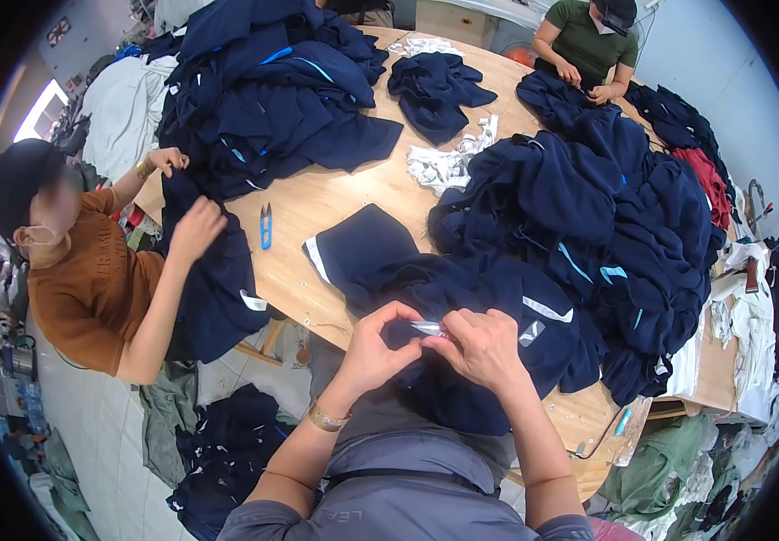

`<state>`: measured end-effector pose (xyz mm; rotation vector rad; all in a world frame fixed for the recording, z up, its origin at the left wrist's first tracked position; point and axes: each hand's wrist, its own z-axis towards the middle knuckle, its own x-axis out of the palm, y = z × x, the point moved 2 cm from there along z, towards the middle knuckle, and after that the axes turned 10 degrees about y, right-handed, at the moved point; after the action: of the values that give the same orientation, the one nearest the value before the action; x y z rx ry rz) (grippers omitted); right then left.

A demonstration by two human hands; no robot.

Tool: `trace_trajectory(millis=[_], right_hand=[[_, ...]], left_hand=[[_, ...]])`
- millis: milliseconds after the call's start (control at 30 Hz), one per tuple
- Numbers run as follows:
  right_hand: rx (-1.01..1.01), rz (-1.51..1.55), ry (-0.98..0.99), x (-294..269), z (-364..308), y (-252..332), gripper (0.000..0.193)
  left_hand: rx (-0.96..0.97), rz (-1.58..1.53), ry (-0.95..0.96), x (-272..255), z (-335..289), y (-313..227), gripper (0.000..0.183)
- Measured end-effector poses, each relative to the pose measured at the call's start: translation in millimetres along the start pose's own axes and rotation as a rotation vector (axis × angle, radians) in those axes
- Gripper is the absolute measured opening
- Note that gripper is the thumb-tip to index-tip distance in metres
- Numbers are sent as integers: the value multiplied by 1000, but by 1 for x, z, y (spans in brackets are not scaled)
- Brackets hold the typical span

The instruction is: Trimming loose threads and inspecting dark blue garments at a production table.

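My right hand (pixel 484 347) is closed around a small pair of thread snips (pixel 426 327); their metal blades point left and a reddish bit shows by the thumb. My left hand (pixel 378 347) is curled, thumb and fingertips drawn together beside the blade tips; whatever it pinches is too small to make out. Under both hands a dark navy garment (pixel 461 288) drapes over the table edge and my lap. It has a white strip (pixel 548 309) and a pale printed mark on it. Its far left end has a white edge.
Blue-handled snips (pixel 266 227) lie on the wooden table (pixel 335 194). Piles of navy garments (pixel 578 194) rise at right and far left. White scraps (pixel 443 167) lie between them. A co-worker in brown (pixel 101 261) handles navy cloth at left; another in green (pixel 587 50) works opposite.
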<state>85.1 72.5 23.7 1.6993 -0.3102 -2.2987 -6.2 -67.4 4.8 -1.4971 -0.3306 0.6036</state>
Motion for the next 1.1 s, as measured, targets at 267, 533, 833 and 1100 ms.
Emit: trace_trajectory(millis=[267, 533, 833, 1100], right_hand=[[74, 175, -17, 4, 0, -4, 30], [310, 623, -111, 18, -9, -8, 26], [73, 143, -52, 13, -6, -1, 33], [61, 111, 81, 8, -1, 3, 28]], left_hand=[[-16, 105, -45, 2, -3, -2, 19], [-37, 106, -75, 1, -5, 1, 17], [-106, -13, -49, -4, -3, 7, 17], [-48, 57, -9, -3, -2, 5, 18]])
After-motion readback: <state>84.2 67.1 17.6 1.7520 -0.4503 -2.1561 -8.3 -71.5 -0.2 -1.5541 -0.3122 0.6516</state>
